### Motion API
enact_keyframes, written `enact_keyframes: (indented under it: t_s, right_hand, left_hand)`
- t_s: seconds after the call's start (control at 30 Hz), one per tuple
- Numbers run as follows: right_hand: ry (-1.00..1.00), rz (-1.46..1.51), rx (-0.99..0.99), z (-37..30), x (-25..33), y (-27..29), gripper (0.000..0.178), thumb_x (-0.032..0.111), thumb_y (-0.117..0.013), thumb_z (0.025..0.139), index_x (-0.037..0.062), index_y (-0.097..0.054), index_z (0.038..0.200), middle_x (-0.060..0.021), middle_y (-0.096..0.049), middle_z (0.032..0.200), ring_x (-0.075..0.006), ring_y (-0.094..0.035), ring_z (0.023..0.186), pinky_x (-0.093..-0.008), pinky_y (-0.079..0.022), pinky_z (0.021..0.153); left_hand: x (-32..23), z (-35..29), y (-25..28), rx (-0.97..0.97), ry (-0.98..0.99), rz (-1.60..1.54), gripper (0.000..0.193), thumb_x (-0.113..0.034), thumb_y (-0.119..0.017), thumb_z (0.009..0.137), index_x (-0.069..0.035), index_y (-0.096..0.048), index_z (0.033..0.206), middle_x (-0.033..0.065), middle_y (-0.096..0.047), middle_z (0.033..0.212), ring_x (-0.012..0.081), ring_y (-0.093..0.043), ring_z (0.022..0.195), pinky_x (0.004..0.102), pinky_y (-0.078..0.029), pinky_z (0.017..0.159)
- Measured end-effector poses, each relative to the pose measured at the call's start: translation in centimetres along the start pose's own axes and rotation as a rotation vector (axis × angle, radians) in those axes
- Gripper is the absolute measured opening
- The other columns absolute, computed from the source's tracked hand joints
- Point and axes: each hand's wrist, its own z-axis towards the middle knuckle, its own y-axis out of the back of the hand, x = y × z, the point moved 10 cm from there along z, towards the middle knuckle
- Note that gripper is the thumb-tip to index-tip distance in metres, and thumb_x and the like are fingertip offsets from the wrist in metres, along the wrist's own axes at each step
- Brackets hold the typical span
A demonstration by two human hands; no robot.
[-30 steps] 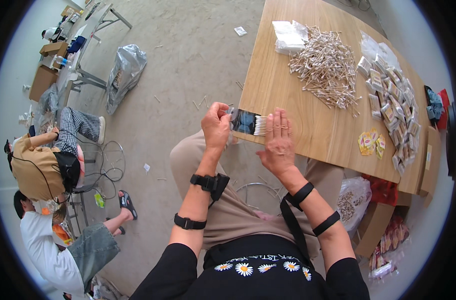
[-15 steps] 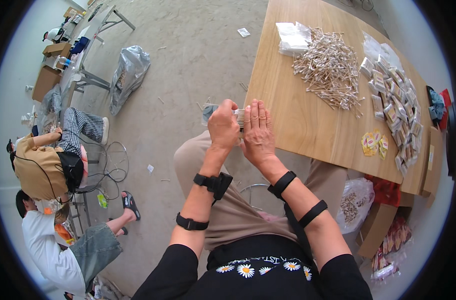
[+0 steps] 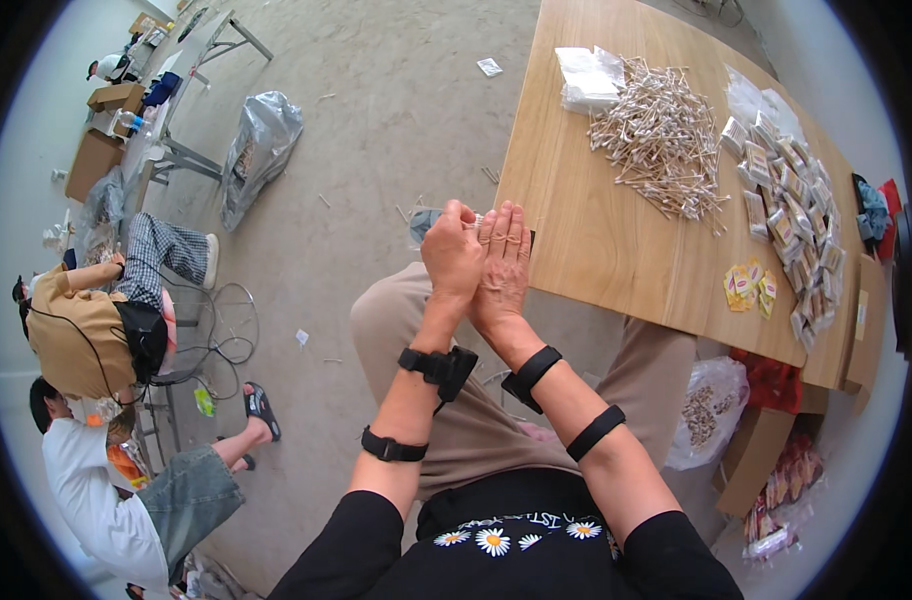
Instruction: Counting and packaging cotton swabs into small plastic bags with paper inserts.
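Clear bag point(image 3: 424, 224): juts left from under the left hand, just off the table's near left corner; the rest is hidden
Left hand point(image 3: 451, 258): fingers curled closed on the bag
Right hand point(image 3: 503, 265): flat, fingers straight and together, against the left; what lies under its palm, I cannot tell
Table point(image 3: 596, 245): yellow packets point(image 3: 743, 287) toward the near edge; packed swab bundles point(image 3: 784, 205) at right
Swab pile point(image 3: 661, 140): loose, farther back; white plastic sleeves point(image 3: 588, 76) at its far left

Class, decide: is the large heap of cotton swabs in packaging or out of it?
Out: the heap of cotton swabs lies loose and crisscrossed directly on the tabletop, unwrapped.
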Motion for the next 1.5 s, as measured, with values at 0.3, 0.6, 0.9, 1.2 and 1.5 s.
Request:
enact_keyframes:
  t_s: [0.3,0.6,0.9,1.2,1.5]
  right_hand:
    - [0.008,0.170,0.059,0.1,-0.1,1.5,0.090,0.028,-0.067,0.080,-0.0133,-0.025,0.148,-0.0301,-0.017,0.159,-0.0421,-0.013,0.150,-0.0494,-0.010,0.123]
    - [0.039,0.213,-0.039,-0.2,-0.1,1.9,0.078,0.028,-0.059,0.090,-0.0133,-0.027,0.147,-0.0311,-0.020,0.158,-0.0428,-0.016,0.150,-0.0505,-0.014,0.122]
    - [0.026,0.168,-0.067,-0.2,0.2,1.2,0.077,0.024,-0.057,0.089,-0.0130,-0.025,0.148,-0.0318,-0.022,0.157,-0.0440,-0.018,0.149,-0.0519,-0.014,0.121]
    - [0.034,0.105,-0.078,-0.2,1.0,1.2,0.059,0.014,-0.050,0.093,-0.0122,-0.034,0.144,-0.0306,-0.028,0.155,-0.0418,-0.023,0.148,-0.0490,-0.019,0.121]
    - [0.042,0.116,-0.065,-0.2,1.1,1.0,0.058,0.014,-0.049,0.094,-0.0114,-0.034,0.145,-0.0313,-0.027,0.155,-0.0423,-0.022,0.148,-0.0497,-0.019,0.121]
  left_hand:
    - [6.1,-6.1,1.8,0.040,0.420,-0.596,0.020,-0.020,-0.071,0.092,-0.004,-0.060,0.085,-0.0006,-0.062,0.071,0.0046,-0.052,0.059,0.0211,-0.043,0.055]
    - [9.5,-4.1,-5.8,0.289,0.728,-1.155,0.030,-0.036,-0.072,0.092,-0.009,-0.060,0.094,-0.0011,-0.064,0.078,0.0071,-0.059,0.064,0.0212,-0.046,0.055]
    - [7.9,-2.4,-6.9,0.133,0.569,-1.382,0.019,-0.024,-0.070,0.095,-0.010,-0.059,0.104,-0.0020,-0.064,0.092,0.0084,-0.062,0.079,0.0277,-0.053,0.066]
    - [7.9,-2.3,-6.2,0.132,0.541,-1.275,0.014,-0.021,-0.068,0.096,-0.009,-0.062,0.097,-0.0023,-0.062,0.091,0.0082,-0.059,0.081,0.0261,-0.050,0.069]
    - [7.4,-1.9,-6.2,0.182,0.465,-1.246,0.018,-0.024,-0.068,0.096,-0.008,-0.063,0.100,0.0001,-0.066,0.096,0.0101,-0.063,0.084,0.0269,-0.053,0.072]
